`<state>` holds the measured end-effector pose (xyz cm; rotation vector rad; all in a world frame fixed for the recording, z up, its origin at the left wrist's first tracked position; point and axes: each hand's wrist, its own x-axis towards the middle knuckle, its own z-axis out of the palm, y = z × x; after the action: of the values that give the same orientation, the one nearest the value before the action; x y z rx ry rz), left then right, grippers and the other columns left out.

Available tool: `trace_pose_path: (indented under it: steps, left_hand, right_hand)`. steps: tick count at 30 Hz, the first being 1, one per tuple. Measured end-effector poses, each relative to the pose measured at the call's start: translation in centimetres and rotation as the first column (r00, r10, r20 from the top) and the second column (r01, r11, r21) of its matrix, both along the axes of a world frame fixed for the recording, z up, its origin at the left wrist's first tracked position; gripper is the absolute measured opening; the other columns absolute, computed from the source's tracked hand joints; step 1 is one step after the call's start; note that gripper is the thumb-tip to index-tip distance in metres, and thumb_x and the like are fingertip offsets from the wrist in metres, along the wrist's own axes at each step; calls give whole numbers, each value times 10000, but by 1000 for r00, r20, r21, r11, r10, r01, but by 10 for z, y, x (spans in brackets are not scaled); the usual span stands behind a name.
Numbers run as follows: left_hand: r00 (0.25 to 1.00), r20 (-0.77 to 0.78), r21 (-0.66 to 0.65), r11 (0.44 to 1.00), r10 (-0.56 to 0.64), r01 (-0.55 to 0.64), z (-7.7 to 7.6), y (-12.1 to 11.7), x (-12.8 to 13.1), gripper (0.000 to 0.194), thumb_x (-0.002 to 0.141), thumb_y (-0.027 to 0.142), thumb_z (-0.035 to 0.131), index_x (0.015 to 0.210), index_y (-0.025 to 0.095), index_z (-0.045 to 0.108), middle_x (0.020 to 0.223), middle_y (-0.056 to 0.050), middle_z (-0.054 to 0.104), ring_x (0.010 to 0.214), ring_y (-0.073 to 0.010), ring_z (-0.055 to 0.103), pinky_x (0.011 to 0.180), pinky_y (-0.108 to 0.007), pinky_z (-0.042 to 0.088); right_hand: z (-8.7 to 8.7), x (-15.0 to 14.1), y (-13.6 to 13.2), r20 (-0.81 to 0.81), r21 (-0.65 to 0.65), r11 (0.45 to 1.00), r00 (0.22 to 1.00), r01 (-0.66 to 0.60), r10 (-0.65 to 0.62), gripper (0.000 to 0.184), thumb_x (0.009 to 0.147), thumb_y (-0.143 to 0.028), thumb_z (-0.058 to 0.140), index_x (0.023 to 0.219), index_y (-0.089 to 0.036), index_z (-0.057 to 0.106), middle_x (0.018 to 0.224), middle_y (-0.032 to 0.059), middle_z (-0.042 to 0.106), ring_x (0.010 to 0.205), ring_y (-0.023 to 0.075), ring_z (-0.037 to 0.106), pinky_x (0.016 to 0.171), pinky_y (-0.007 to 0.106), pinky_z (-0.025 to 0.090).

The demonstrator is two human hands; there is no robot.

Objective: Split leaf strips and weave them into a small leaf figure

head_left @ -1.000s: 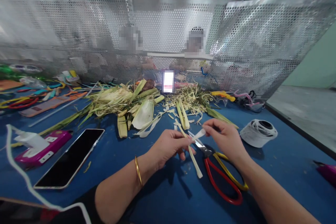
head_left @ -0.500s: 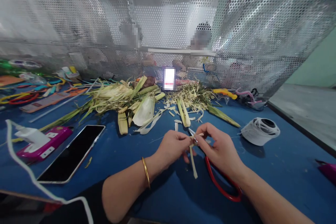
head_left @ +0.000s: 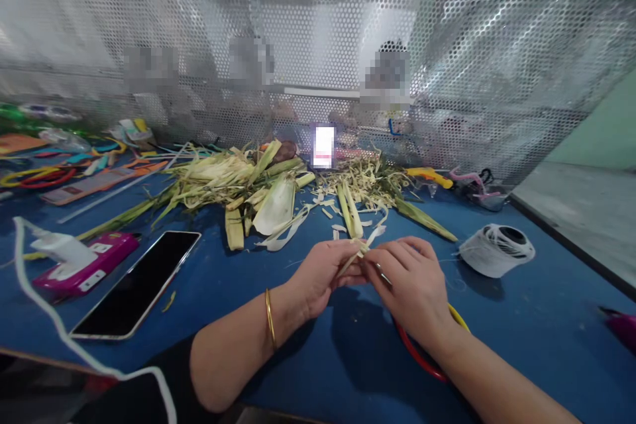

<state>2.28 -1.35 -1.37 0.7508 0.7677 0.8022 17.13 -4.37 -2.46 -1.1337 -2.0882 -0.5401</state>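
Observation:
My left hand (head_left: 325, 271) is closed, pinching a small piece of pale husk strip (head_left: 362, 248) between thumb and fingers. My right hand (head_left: 415, 278) meets it fingertip to fingertip, its fingers curled at the same strip. Tucked in the right palm is a pair of scissors, whose red and yellow handle (head_left: 422, 354) sticks out below the hand. A bit of metal shows between the right fingers; the blades are mostly hidden. Just beyond both hands lies a split pale green stalk (head_left: 350, 212).
Husks (head_left: 218, 179) and shredded scraps (head_left: 368, 182) lie along a perforated screen (head_left: 318, 33). A spool of white thread (head_left: 497, 250) stands at right. At left are a phone (head_left: 136, 285) and a purple power strip (head_left: 87, 265) with a white cable. People sit behind the screen.
The strip that hung below my fingers now points up and away. My left hand has turned more palm-up, and my right hand has rolled over, covering the scissor blades.

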Motion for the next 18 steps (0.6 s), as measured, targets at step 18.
trace_pose_path:
  steps: [18]
  left_hand:
    - [1000, -30, 101, 995, 5, -1, -8, 1, 0, 312, 630, 291, 797, 874, 112, 725, 761, -53, 681, 652, -106, 606, 662, -217, 484]
  right_hand:
    - [-8, -8, 1, -208, -121, 986, 974, -111, 85, 157, 894, -165, 491, 781, -190, 596, 785, 35, 625, 771, 179, 557, 765, 336, 400]
